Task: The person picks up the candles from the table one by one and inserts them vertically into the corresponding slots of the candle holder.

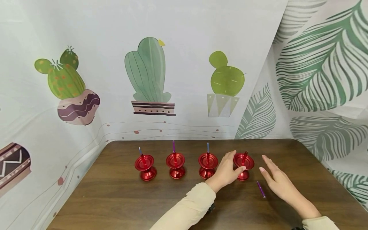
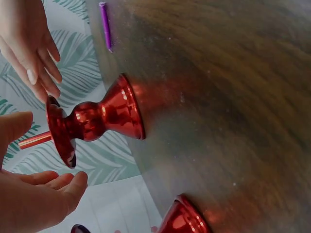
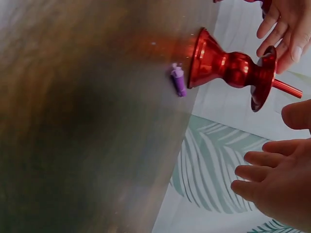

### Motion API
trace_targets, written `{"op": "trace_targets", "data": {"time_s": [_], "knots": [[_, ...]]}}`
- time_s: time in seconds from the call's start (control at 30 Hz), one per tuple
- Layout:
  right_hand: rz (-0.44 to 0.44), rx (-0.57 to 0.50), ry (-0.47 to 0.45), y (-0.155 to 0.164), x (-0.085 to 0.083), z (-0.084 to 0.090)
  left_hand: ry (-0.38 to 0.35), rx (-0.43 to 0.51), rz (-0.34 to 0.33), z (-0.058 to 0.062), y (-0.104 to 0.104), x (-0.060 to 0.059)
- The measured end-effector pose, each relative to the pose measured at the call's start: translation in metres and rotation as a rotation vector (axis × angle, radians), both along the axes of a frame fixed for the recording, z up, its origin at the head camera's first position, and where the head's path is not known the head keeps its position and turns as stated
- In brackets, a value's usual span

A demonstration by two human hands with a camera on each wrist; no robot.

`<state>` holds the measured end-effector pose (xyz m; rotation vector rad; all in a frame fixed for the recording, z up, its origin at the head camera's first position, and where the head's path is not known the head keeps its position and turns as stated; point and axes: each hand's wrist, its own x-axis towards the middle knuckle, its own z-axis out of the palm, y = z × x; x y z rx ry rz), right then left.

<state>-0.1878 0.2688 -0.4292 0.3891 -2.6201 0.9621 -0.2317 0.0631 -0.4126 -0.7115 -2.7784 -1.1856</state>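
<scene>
Fingers of your left hand (image 1: 225, 171) curl loosely beside the fourth holder (image 1: 243, 166), gripping nothing; your right hand (image 1: 277, 182) lies open. Three holders carry upright candles; the purple candle (image 1: 261, 189) remains on the desk (image 1: 115, 198).

The head view looks down across the table (image 1: 115, 198) from above; both wrist views sit close, apparently sideways, sharing the rightmost red holder (image 2: 97, 119).
</scene>
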Motion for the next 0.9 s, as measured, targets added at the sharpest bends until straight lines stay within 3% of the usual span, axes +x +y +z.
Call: {"op": "trace_targets", "data": {"time_s": [0.6,0.9], "knots": [[0.002,0.191,-0.154,-0.002,0.0,-0.015,-0.081,-0.038,0.028,-0.006,0.008,-0.007],[0.006,0.276,-0.269,-0.002,0.0,-0.015,-0.064,-0.063,0.034,-0.006,0.009,-0.009]]}}
